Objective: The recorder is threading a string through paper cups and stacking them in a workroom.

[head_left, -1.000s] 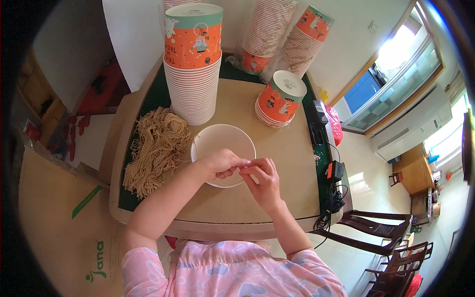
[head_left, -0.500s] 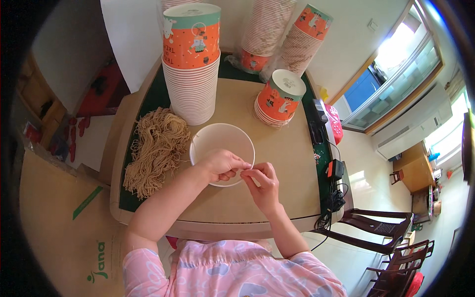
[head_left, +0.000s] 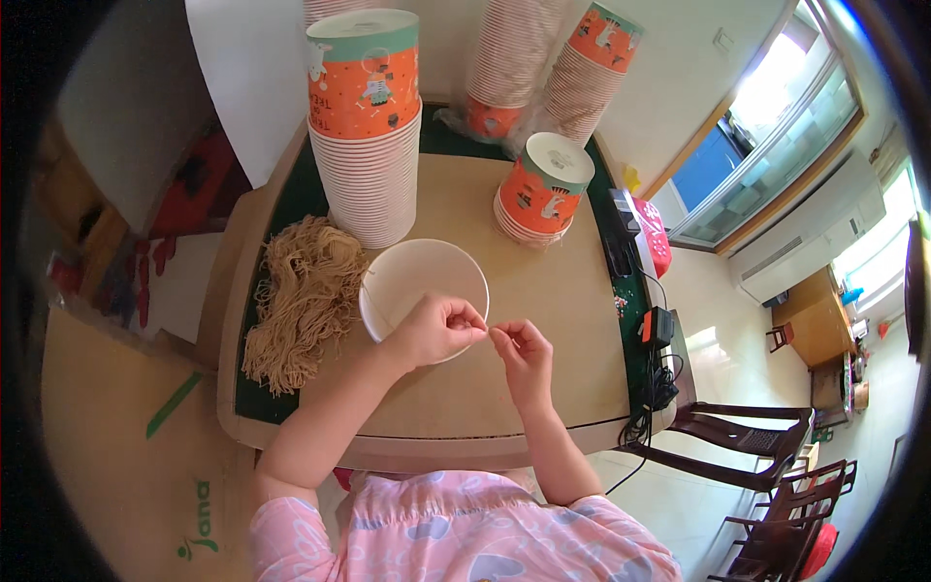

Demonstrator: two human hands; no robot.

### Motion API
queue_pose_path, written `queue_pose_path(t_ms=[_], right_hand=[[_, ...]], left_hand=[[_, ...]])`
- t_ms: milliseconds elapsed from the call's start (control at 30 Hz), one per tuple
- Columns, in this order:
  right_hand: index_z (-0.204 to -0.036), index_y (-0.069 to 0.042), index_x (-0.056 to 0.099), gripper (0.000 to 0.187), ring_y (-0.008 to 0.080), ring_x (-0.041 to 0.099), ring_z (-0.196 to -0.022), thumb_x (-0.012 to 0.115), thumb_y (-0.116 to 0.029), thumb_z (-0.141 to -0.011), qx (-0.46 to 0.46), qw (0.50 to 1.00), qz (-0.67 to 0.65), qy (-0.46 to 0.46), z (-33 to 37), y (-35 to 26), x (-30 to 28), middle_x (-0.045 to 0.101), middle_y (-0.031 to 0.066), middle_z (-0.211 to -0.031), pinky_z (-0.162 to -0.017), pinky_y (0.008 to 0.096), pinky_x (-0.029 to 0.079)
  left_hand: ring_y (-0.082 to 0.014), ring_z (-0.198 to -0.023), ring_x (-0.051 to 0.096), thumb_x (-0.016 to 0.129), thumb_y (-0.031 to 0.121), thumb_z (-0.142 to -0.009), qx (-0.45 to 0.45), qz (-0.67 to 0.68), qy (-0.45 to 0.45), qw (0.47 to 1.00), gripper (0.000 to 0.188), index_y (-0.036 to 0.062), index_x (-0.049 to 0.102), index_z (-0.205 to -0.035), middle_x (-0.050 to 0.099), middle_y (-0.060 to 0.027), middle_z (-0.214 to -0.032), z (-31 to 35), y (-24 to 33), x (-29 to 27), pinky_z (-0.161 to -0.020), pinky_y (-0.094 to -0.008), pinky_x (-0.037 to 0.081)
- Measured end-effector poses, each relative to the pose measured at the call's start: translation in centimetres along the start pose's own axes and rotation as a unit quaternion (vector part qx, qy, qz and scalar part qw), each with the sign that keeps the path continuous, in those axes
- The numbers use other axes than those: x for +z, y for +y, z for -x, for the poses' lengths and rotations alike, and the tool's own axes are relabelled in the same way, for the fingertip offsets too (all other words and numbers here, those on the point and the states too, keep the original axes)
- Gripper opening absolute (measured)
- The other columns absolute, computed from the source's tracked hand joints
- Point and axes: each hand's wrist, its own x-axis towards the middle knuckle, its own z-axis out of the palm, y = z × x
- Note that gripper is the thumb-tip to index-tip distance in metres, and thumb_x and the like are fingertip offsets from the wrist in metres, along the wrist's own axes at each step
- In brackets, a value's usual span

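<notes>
Left grip (head_left: 438,331), right grip (head_left: 525,361), near one bucket (head_left: 424,271)

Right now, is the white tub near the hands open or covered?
Open: no lid crosses the white tub, and its inside shows.

The tub (head_left: 427,267) looks like smooth paper — the yarn (head_left: 303,301), matt and rough

The fingertips of the left grip (head_left: 436,330) and right grip (head_left: 526,361), earlier overlapped in view, were drawn slightly apart; the right grip was brought clear of the white tub's (head_left: 412,264) rim.
</notes>
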Motion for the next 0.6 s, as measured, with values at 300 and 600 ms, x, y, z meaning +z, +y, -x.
queue_pose_path(t_ms=[300,600], right_hand=[[-0.092,-0.001,0.064,0.014,0.0054,0.05,-0.065,0.064,-0.015,-0.091,0.113,0.989,-0.082,-0.043,-0.2,-1.5,0.0,0.059,-0.002,-0.075,-0.059,0.0201,0.039],[-0.098,-0.001,0.066,0.01,0.0057,0.052,-0.073,0.063,-0.007,-0.09,0.112,0.98,-0.13,-0.099,0.1,-1.2,-0.6,0.059,-0.002,-0.082,-0.066,0.0203,0.043]], left_hand=[[-0.0215,-0.058,0.058,0.069,0.009,-0.076,0.113,-0.24,0.07,0.962,0.005,0.008,0.066,-0.08,0.056,-0.0064,-0.069,2.1,1.7,1.2,-0.055,-0.0349,0.046],[-0.0192,-0.057,0.057,0.069,0.007,-0.077,0.058,-0.184,0.089,0.977,0.005,0.0039,0.065,-0.078,0.056,-0.0061,-0.068,2.3,1.8,1.3,-0.055,-0.0336,0.046]])
